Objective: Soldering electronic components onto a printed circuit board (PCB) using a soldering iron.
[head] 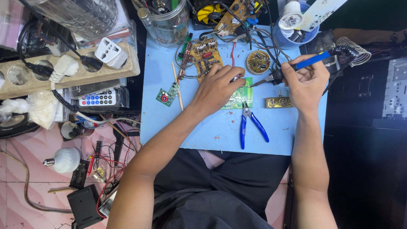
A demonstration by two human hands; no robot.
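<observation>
A green circuit board [240, 96] lies on the light blue work surface [203, 127]. My left hand [217, 86] rests on it, fingers curled over its upper edge, pinning it down. My right hand [306, 80] grips a blue-handled soldering iron [296, 66], whose tip points left and touches the board's right upper edge. Just below the board lie blue-handled cutters [250, 125].
A brown board [204, 55], a round board [257, 62], a small green board [168, 94] and a yellow strip board [280, 102] lie around. A coiled iron stand [355, 50] is at right. A jar [168, 21], power strip [63, 68], remote [96, 98] and bulb [64, 160] sit left.
</observation>
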